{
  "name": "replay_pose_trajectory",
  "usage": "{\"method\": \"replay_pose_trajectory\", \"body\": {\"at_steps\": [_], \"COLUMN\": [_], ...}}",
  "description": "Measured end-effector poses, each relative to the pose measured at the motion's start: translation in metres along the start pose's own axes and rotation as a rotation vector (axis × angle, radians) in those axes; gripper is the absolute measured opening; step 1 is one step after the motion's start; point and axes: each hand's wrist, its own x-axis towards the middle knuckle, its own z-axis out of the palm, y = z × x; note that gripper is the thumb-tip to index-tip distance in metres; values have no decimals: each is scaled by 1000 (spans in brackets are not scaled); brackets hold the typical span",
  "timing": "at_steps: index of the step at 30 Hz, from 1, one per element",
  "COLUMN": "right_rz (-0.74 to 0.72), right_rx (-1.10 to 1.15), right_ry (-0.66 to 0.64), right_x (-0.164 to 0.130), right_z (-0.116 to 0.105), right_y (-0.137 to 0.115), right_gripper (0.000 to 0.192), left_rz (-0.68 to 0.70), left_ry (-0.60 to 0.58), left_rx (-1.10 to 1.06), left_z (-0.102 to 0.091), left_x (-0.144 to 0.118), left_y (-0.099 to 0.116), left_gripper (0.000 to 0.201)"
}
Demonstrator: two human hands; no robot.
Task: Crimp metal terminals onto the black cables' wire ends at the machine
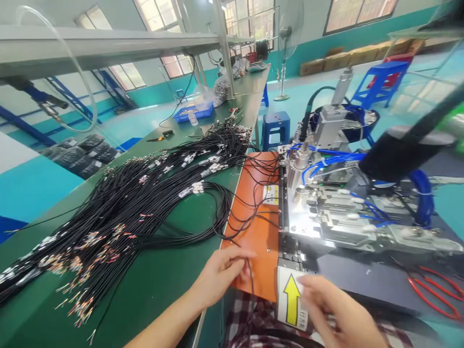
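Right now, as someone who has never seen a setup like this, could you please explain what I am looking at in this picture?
The picture comes from a camera worn on a person's head, looking down at their own bare hands. The left hand pinches a thin black wire over an orange mat. The right hand is blurred near a white label with a yellow arrow; whether it holds anything is unclear. On the green workbench lies a big pile of black cable harnesses. To the right sits a metal machine with blue air hoses, and red-handled pliers.
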Motion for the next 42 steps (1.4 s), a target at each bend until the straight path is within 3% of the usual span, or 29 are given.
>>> {"method": "replay_pose_trajectory", "body": {"at_steps": [3, 5, 8, 12, 14, 15, 17, 19, 21, 25, 28, 31, 36, 39, 42], "right_rz": [-353, -380, -184, 196, 351, 409, 505, 583, 630, 649, 533, 452, 592, 576, 556], "right_rx": [-272, -308, -91, 298, 405, 440, 503, 570, 635, 658, 454, 303, 473, 446, 390], "right_ry": [-178, -188, -120, 189, 257, 226, 128, 25, 8, 46, 82, 77, -31, 33, 65], "right_x": [10, 8, -1, 0, 7, 10, 14, 13, 10, 9, 10, 7, 5, 9, 10], "right_z": [15, 17, 9, -10, -14, -13, -6, 4, 12, 13, 12, 12, -5, -14, -15], "right_y": [-5, 2, 12, 1, -12, -17, -23, -22, -15, -9, -8, 1, 6, -1, -5], "right_gripper": [39, 36, 24, 7, 18, 24, 31, 28, 22, 12, 3, 7, 14, 17, 17], "left_rz": [98, 199, 368, 474, 455, 436, 382, 313, 223, 17, -40, -98, -223, -239, -160], "left_ry": [51, 131, 202, 189, 121, 86, -20, -146, -227, -241, -269, -296, -334, -349, -312], "left_rx": [-10, 181, 478, 744, 815, 819, 753, 591, 375, 118, 6, -124, -230, -225, -127], "left_z": [18, 21, 19, 6, 1, 0, 3, 12, 23, 37, 44, 51, 55, 56, 58], "left_x": [28, 38, 38, 22, 13, 10, 4, -1, -6, -11, -4, 11, 29, 32, 33], "left_y": [27, 41, 54, 57, 52, 49, 44, 41, 43, 46, 44, 47, 60, 62, 61], "left_gripper": [26, 22, 22, 28, 27, 25, 20, 29, 35, 32, 36, 32, 21, 20, 20]}}
